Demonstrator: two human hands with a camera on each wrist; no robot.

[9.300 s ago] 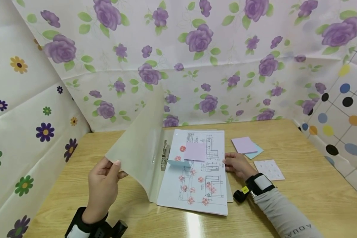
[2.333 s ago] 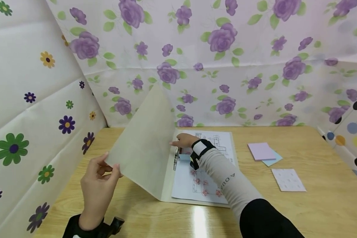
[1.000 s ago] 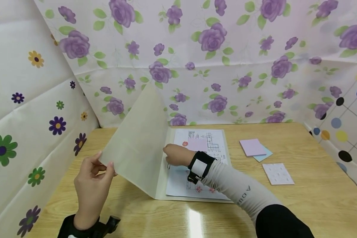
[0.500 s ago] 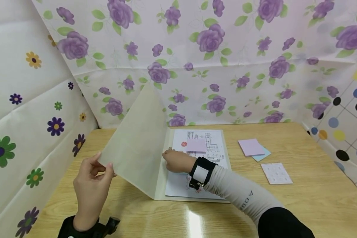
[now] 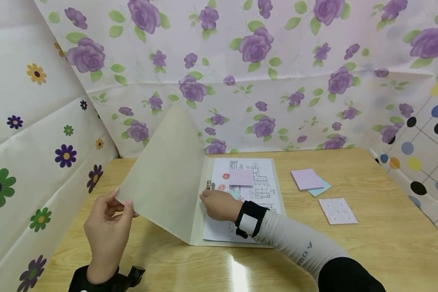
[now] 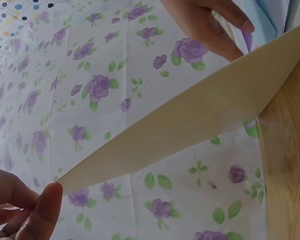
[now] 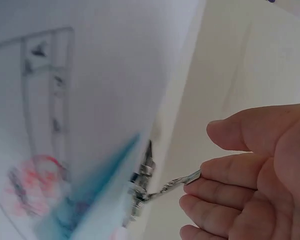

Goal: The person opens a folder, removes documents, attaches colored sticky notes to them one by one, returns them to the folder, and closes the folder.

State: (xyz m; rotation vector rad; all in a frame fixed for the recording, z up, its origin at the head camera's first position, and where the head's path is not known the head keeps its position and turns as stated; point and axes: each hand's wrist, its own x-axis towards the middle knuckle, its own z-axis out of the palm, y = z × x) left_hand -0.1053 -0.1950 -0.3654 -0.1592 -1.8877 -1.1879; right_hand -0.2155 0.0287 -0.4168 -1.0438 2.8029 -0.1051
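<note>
My left hand [image 5: 107, 231] pinches the lower free corner of the cream folder's cover [image 5: 168, 174] between thumb and fingers, and the cover stands raised at a slant. In the left wrist view the same thumb [image 6: 45, 212] lies against that corner. My right hand [image 5: 220, 205] is over the left edge of the printed sheets [image 5: 219, 233], at the metal clip [image 5: 209, 184] by the folder's spine. The right wrist view shows its fingertips touching the clip's raised lever [image 7: 182, 181], the thumb apart. A purple sticky note [image 5: 241, 177] and a folded blue note [image 7: 97, 192] are on the sheets.
To the right on the wooden table [image 5: 379, 243] lie a purple note pad [image 5: 306, 179], a blue pad [image 5: 321, 189] partly under it, and a white patterned pad [image 5: 338, 211]. Flowered cloth [image 5: 226, 101] hangs behind the table; more cloth hangs at both sides.
The sheets, once jutting past the folder's near edge, now lie within it. My right hand left their right side for the clip, then slid nearer along it. My left hand keeps the cover raised.
</note>
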